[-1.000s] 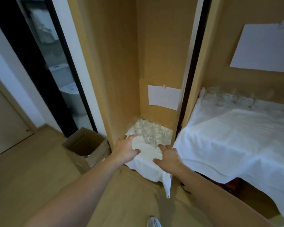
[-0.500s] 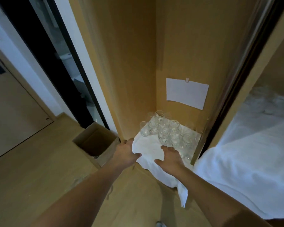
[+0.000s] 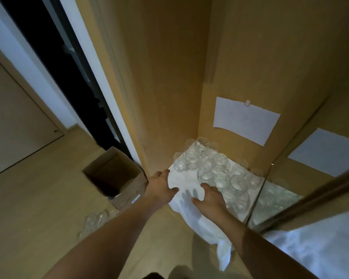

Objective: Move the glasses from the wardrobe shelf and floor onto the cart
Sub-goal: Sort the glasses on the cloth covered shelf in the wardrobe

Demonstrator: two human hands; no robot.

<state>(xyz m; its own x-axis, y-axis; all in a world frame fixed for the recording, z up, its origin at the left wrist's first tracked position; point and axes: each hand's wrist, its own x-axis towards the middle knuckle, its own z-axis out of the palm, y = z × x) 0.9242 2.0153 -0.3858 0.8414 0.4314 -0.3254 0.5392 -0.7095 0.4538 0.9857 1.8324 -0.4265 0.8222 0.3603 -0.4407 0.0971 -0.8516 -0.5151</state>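
Nearest me, a few glasses on the floor [image 3: 96, 219] sit untouched by the cardboard box [image 3: 117, 178]. Both hands reach over the white cloth [image 3: 186, 200] on the wardrobe shelf: the left hand [image 3: 161, 188] and right hand [image 3: 210, 198] lie with fingers spread and fairly straight, gripping nothing. Just beyond them the cluster of glasses [image 3: 212, 170] crowds the shelf corner. No cart shows from here. By my reckoning nearly everything is left: nothing is lifted yet.

- Glasses [image 3: 212, 172] crowd the back of the cloth [image 3: 187, 190] in the wardrobe corner.
- Cardboard box [image 3: 117, 176] sits left; more floor glasses [image 3: 95, 220] before it.
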